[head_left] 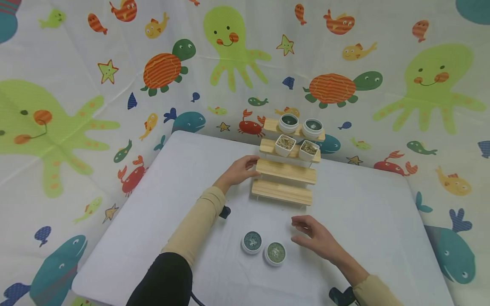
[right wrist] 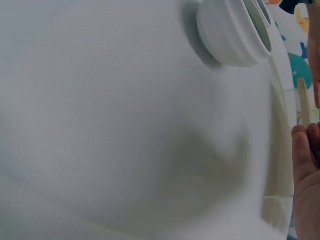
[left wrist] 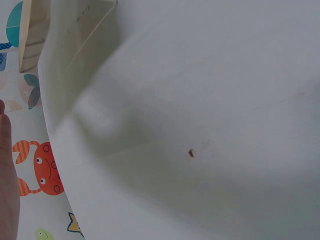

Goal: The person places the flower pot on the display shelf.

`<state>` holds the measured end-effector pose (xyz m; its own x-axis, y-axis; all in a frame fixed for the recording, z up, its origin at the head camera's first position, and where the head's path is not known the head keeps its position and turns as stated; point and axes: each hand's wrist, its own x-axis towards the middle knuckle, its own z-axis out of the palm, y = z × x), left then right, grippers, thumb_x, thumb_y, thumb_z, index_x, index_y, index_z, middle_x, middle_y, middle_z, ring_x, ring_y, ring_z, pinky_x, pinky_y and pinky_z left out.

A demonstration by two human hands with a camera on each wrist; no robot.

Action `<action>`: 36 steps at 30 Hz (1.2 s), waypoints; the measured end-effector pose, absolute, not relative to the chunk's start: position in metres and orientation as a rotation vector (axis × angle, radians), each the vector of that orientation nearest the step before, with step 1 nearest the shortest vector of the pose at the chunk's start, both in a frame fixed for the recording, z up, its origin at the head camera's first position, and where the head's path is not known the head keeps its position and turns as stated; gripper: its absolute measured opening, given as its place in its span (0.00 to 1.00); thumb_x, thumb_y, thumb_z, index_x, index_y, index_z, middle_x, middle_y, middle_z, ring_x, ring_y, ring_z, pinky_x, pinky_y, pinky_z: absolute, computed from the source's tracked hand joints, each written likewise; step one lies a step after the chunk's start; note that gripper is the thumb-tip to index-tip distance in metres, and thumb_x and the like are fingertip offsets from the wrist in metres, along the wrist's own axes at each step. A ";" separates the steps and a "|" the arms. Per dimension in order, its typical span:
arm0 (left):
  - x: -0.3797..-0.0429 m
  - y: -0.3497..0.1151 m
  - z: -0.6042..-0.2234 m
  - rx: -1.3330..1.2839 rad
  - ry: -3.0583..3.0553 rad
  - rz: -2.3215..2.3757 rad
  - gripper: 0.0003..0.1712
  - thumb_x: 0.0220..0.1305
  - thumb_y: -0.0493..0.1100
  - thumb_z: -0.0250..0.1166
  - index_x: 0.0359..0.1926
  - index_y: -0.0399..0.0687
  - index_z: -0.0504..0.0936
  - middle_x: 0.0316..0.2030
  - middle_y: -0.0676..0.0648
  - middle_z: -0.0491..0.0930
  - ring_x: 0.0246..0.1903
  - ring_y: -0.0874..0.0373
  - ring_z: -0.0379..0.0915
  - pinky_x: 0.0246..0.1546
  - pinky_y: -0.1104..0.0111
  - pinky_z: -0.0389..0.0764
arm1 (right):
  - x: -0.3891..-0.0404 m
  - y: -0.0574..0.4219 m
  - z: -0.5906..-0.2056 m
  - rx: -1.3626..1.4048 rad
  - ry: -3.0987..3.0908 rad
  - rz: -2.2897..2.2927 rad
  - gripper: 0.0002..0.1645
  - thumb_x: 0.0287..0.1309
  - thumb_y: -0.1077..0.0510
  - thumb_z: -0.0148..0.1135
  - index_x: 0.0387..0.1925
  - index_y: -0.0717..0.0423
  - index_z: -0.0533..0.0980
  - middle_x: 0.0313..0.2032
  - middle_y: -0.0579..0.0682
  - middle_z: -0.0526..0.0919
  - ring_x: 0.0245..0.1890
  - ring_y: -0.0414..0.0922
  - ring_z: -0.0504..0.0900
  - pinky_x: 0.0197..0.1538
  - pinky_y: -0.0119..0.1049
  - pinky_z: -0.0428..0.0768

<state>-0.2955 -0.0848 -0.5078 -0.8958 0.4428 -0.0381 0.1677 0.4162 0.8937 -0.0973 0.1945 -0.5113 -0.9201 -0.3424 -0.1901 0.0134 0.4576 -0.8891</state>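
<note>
A stepped wooden rack [head_left: 283,193] with several pale boards stands toward the back of the table. My left hand [head_left: 239,170] is at its left side, fingertips and thumb right at the end of the third board [head_left: 286,171] from the top. In the left wrist view, part of that hand [left wrist: 7,175] shows at the edge, near a board end [left wrist: 34,37]. My right hand [head_left: 315,238] hovers in front of the rack, fingers loosely bent, holding nothing. To its left on the table are a round white pot with blue-green filling [head_left: 252,242] and another with lighter green filling [head_left: 275,253].
On the top board are two round white pots, one dark green inside [head_left: 289,122], one greyish green [head_left: 312,128]. The second board bears two square white pots [head_left: 285,145] of gravelly filling. A curtain [head_left: 245,102] printed with sea animals hangs behind the white table [head_left: 367,212].
</note>
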 end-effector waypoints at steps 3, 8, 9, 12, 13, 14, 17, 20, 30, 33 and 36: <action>-0.295 -0.085 -0.507 0.536 2.414 1.465 0.37 0.56 0.46 0.67 0.64 0.45 0.63 0.62 0.48 0.67 0.63 0.59 0.62 0.65 0.74 0.65 | -0.095 0.194 -0.515 -0.294 2.345 -1.448 0.35 0.50 0.51 0.67 0.59 0.56 0.65 0.58 0.56 0.70 0.61 0.51 0.70 0.64 0.35 0.71; -0.294 -0.086 -0.507 0.531 2.415 1.458 0.37 0.56 0.46 0.66 0.64 0.45 0.63 0.62 0.48 0.66 0.63 0.59 0.62 0.65 0.73 0.66 | -0.092 0.193 -0.520 -0.364 2.329 -1.442 0.34 0.51 0.54 0.67 0.58 0.58 0.65 0.57 0.57 0.70 0.60 0.53 0.70 0.64 0.36 0.71; -0.294 -0.085 -0.507 0.528 2.414 1.457 0.37 0.56 0.46 0.66 0.64 0.45 0.63 0.62 0.48 0.66 0.63 0.59 0.62 0.65 0.73 0.66 | -0.091 0.192 -0.521 -0.387 2.333 -1.443 0.35 0.50 0.54 0.67 0.58 0.59 0.65 0.57 0.58 0.70 0.60 0.53 0.70 0.64 0.35 0.71; -0.293 -0.085 -0.507 0.517 2.414 1.460 0.36 0.56 0.45 0.67 0.64 0.45 0.63 0.62 0.48 0.67 0.63 0.59 0.62 0.65 0.73 0.66 | -0.090 0.192 -0.523 -0.434 2.345 -1.436 0.34 0.48 0.53 0.69 0.56 0.58 0.67 0.55 0.57 0.72 0.58 0.52 0.71 0.63 0.34 0.72; -0.293 -0.085 -0.507 0.518 2.412 1.464 0.36 0.56 0.45 0.67 0.64 0.45 0.63 0.62 0.48 0.67 0.63 0.59 0.62 0.65 0.73 0.66 | -0.090 0.191 -0.524 -0.449 2.350 -1.429 0.34 0.48 0.53 0.69 0.56 0.58 0.67 0.55 0.57 0.72 0.57 0.51 0.72 0.63 0.34 0.72; -0.293 -0.085 -0.507 0.520 2.411 1.466 0.36 0.56 0.45 0.67 0.64 0.45 0.63 0.62 0.48 0.67 0.63 0.59 0.62 0.65 0.73 0.66 | -0.090 0.190 -0.524 -0.452 2.353 -1.411 0.34 0.47 0.53 0.69 0.56 0.58 0.67 0.55 0.56 0.73 0.57 0.50 0.72 0.63 0.33 0.72; -0.293 -0.086 -0.506 0.528 2.404 1.475 0.36 0.55 0.45 0.67 0.64 0.44 0.63 0.62 0.48 0.67 0.62 0.59 0.62 0.65 0.73 0.66 | -0.088 0.189 -0.525 -0.478 2.357 -1.361 0.35 0.47 0.52 0.70 0.56 0.57 0.68 0.54 0.53 0.74 0.55 0.47 0.73 0.62 0.33 0.73; -0.294 -0.086 -0.506 0.536 2.401 1.479 0.36 0.55 0.45 0.67 0.63 0.44 0.64 0.61 0.48 0.67 0.62 0.59 0.63 0.65 0.73 0.66 | -0.087 0.187 -0.527 -0.514 2.350 -1.323 0.35 0.46 0.51 0.70 0.56 0.56 0.68 0.54 0.51 0.73 0.55 0.45 0.73 0.62 0.33 0.73; -0.294 -0.086 -0.505 0.560 2.445 1.437 0.37 0.54 0.47 0.68 0.63 0.44 0.64 0.61 0.48 0.67 0.62 0.59 0.62 0.66 0.74 0.64 | -0.082 0.185 -0.535 -0.608 2.330 -1.308 0.39 0.42 0.48 0.72 0.56 0.55 0.67 0.54 0.49 0.72 0.56 0.44 0.73 0.63 0.33 0.73; -0.294 -0.086 -0.505 0.568 2.442 1.437 0.37 0.54 0.46 0.68 0.63 0.43 0.64 0.61 0.48 0.68 0.62 0.59 0.63 0.66 0.74 0.64 | -0.081 0.184 -0.539 -0.630 2.325 -1.310 0.40 0.41 0.48 0.72 0.56 0.55 0.67 0.54 0.49 0.72 0.55 0.45 0.73 0.63 0.33 0.73; -0.295 -0.086 -0.504 0.567 2.440 1.441 0.37 0.54 0.46 0.68 0.63 0.43 0.65 0.60 0.48 0.68 0.62 0.59 0.63 0.65 0.75 0.64 | -0.081 0.183 -0.541 -0.655 2.316 -1.313 0.39 0.41 0.50 0.73 0.55 0.55 0.68 0.53 0.48 0.72 0.55 0.45 0.73 0.62 0.33 0.73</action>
